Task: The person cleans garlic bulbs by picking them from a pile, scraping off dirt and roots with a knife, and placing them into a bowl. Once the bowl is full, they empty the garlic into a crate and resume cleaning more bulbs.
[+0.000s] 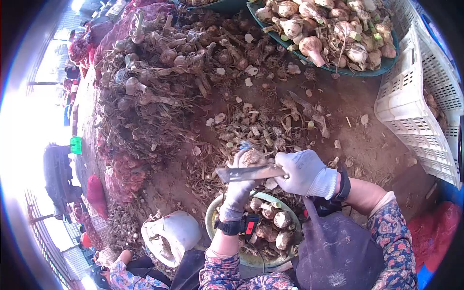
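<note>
Centrally, left hand tight around one bulb, right hand tight around one knife.

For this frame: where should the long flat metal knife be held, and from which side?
By its handle end, from the right: the pale-gloved right hand closes its grip there. The long flat metal knife lies level, bare blade running left past the brownish garlic bulb in the gloved left hand.

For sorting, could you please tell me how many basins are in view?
3: a lap basin, a large basin top right, a third basin barely showing at the top edge; others may be hidden.
</note>
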Action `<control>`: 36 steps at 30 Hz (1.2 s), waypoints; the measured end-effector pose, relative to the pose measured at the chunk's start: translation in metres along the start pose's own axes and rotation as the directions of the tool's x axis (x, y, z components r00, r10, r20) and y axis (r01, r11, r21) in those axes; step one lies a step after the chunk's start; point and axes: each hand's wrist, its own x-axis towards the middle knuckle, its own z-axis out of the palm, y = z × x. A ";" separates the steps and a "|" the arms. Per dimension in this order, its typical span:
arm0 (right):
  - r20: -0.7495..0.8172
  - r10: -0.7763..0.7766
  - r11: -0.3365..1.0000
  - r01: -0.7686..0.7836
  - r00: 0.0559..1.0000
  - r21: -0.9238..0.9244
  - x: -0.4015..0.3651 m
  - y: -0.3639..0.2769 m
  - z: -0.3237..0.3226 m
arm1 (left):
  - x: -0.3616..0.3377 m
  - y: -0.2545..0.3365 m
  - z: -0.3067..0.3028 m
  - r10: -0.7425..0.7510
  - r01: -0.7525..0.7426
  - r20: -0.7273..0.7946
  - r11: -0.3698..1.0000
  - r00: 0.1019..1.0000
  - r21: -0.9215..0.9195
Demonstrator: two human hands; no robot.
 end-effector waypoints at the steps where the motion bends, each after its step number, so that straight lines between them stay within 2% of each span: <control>1: 0.003 -0.005 1.000 0.005 1.000 -0.028 0.001 0.000 0.002 | 0.001 0.003 0.006 0.036 -0.018 -0.087 0.979 0.996 0.205; 3: 0.012 -0.019 0.997 0.020 1.000 -0.078 0.002 0.001 0.008 | 0.000 0.015 0.018 0.157 0.008 -0.232 0.812 0.960 0.583; 5: 0.070 0.014 0.998 -0.010 0.997 -0.068 0.004 0.000 0.010 | 0.000 -0.005 -0.002 0.387 -0.139 -0.110 0.561 0.916 0.816; 7: 0.074 0.020 0.999 -0.016 0.997 -0.048 0.002 0.005 0.021 | -0.004 -0.004 0.009 0.411 -0.104 -0.210 0.622 0.887 0.776; 8: 0.022 -0.015 1.000 0.016 1.000 -0.021 0.001 0.011 0.027 | -0.007 0.002 0.019 0.344 -0.073 -0.296 0.752 0.891 0.655; 11: 0.029 -0.010 1.000 0.010 1.000 0.010 0.004 0.025 0.041 | -0.013 0.001 0.021 0.288 0.005 -0.334 0.750 0.898 0.661; 12: 0.034 -0.013 1.000 0.013 0.999 0.004 0.005 0.032 0.048 | -0.014 0.003 0.025 0.339 -0.001 -0.347 0.716 0.874 0.698; 15: -0.005 -0.049 0.999 0.049 0.999 0.005 0.007 0.042 0.060 | -0.020 0.019 0.042 0.182 0.155 -0.489 0.806 0.853 0.571; 16: 0.013 -0.032 0.999 0.033 0.999 -0.029 0.005 0.039 0.057 | -0.021 0.023 0.040 0.145 0.132 -0.447 0.837 0.882 0.532; 18: 0.032 0.291 0.956 -0.289 0.956 -0.054 0.015 0.064 0.049 | -0.042 0.040 0.048 0.242 -0.089 -0.207 0.825 0.948 0.557; 19: -0.184 0.400 0.899 -0.423 0.898 -0.110 0.009 0.090 0.051 | -0.059 0.053 0.049 0.291 -0.197 -0.084 0.807 0.953 0.557; 20: -0.384 0.427 0.846 -0.512 0.818 -0.151 0.010 0.117 0.048 | -0.075 0.063 0.048 0.207 -0.157 -0.078 0.895 0.975 0.417; 21: -0.477 0.343 0.921 -0.389 0.809 0.003 0.003 0.112 0.033 | -0.082 0.067 0.050 0.177 -0.073 -0.226 0.912 0.958 0.404; 23: -0.533 0.196 0.952 -0.291 0.823 -0.099 0.003 0.091 0.031 | -0.081 0.076 0.046 -0.031 0.177 -0.404 0.927 0.914 0.329; 24: -0.506 0.163 0.968 -0.236 0.847 -0.083 0.009 0.086 0.040 | -0.090 0.080 0.040 -0.149 0.308 -0.425 0.890 0.893 0.335; 25: -0.243 0.341 0.939 -0.339 0.908 0.052 0.015 0.070 0.037 | -0.106 0.060 0.014 0.022 0.168 -0.379 0.872 0.925 0.461; 27: -0.145 0.322 0.944 -0.305 0.936 0.128 0.024 0.061 0.064 | -0.140 0.053 -0.009 -0.010 0.263 -0.397 0.764 0.918 0.589; 29: 0.067 0.300 0.952 -0.303 0.951 0.036 0.041 0.041 0.075 | -0.174 0.048 -0.017 -0.128 0.427 -0.470 0.668 0.873 0.610; 31: 0.108 0.092 0.996 -0.093 0.990 0.008 0.055 0.029 0.095 | -0.202 0.033 -0.021 -0.193 0.512 -0.507 0.593 0.840 0.622; 33: 0.195 0.026 0.999 -0.018 0.980 -0.040 0.068 0.013 0.107 | -0.219 0.017 -0.016 -0.179 0.578 -0.580 0.514 0.795 0.633; 34: 0.220 0.029 0.996 -0.009 0.975 -0.093 0.075 0.009 0.118 | -0.221 0.013 -0.012 -0.109 0.579 -0.610 0.483 0.785 0.658; 36: 0.275 0.046 0.991 -0.010 0.960 -0.132 0.087 0.007 0.128 | -0.227 -0.006 -0.016 -0.048 0.581 -0.645 0.488 0.763 0.651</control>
